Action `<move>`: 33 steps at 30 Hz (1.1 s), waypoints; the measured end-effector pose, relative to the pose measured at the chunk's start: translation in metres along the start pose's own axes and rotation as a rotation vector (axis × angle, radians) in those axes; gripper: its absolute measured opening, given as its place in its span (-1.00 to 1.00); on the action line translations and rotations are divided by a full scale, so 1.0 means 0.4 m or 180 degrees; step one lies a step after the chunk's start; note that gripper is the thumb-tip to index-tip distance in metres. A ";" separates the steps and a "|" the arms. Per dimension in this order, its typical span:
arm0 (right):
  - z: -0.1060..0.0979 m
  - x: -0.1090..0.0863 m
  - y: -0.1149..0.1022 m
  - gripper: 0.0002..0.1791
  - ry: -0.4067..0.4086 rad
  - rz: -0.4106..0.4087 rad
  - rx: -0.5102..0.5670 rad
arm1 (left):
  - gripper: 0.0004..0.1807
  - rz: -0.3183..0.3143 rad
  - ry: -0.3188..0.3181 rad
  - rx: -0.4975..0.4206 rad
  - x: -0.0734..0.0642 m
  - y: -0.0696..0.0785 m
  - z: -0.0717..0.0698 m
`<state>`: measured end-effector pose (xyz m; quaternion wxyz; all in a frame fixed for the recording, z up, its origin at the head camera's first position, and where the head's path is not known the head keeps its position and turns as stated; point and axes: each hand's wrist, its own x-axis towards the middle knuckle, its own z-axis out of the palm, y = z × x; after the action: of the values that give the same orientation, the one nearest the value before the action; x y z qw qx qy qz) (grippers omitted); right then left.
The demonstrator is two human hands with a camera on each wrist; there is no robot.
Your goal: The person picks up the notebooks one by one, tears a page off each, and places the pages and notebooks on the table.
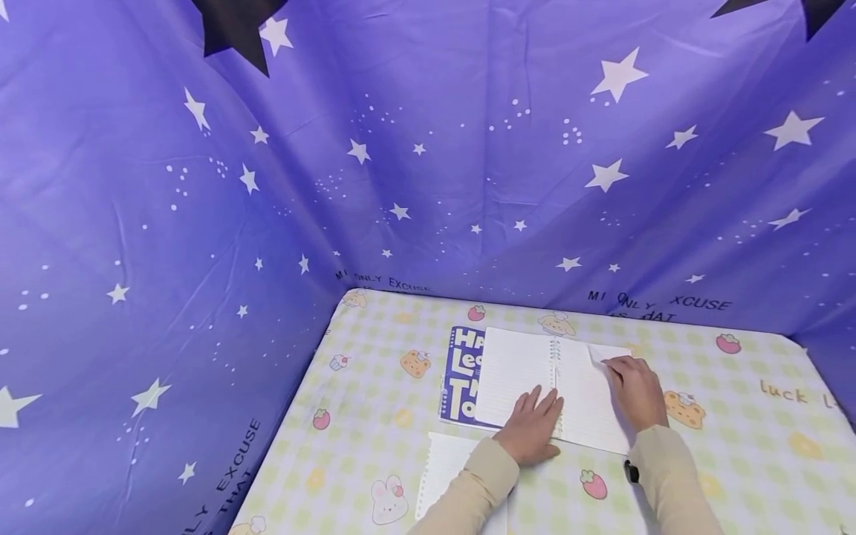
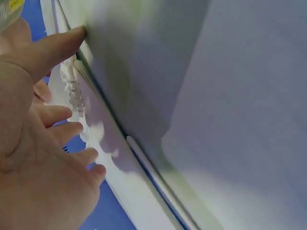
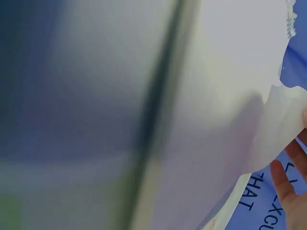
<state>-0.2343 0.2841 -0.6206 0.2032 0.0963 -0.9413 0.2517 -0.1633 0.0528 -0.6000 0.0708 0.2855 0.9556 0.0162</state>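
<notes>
An open spiral notebook [image 1: 511, 364] with white lined pages lies on the table. My left hand [image 1: 531, 429] rests on it low beside the coil binding [image 1: 554, 357], fingers spread and fairly straight. In the left wrist view, the thumb of the left hand [image 2: 43, 139] reaches out along the notebook's edge. At the upper right corner, my right hand [image 1: 637, 390] pinches a page [image 1: 595, 354], which is lifted and curls over. The right wrist view shows this bent corner [image 3: 278, 127] between the fingers and thumb, the thumb mostly out of frame.
A blue cover with large white letters [image 1: 460, 375] sticks out under the notebook's left side. A loose sheet with a torn, perforated edge [image 1: 446, 464] lies at the front, partly under the left sleeve [image 1: 471, 487]. Purple star-printed curtains [image 1: 441, 178] hang behind the checked tablecloth [image 1: 374, 446].
</notes>
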 end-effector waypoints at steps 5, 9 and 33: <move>-0.005 -0.017 -0.031 -0.87 0.0014 -0.0004 0.0005 | -0.01 -0.0122 -0.0110 0.0045 0.011 -0.010 -0.005; -0.009 -0.030 -0.049 -0.87 -0.0006 0.0035 0.0015 | -0.05 -0.0213 -0.0238 0.0011 0.019 -0.016 0.005; -0.052 -0.093 -0.134 -0.82 0.0031 -0.0067 0.0020 | -0.11 -0.0405 -0.0254 0.0219 0.014 -0.009 -0.028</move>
<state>-0.1788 0.2520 -0.5967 0.2102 0.1057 -0.9384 0.2529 -0.1715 0.0529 -0.5899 0.0999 0.2270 0.9682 -0.0325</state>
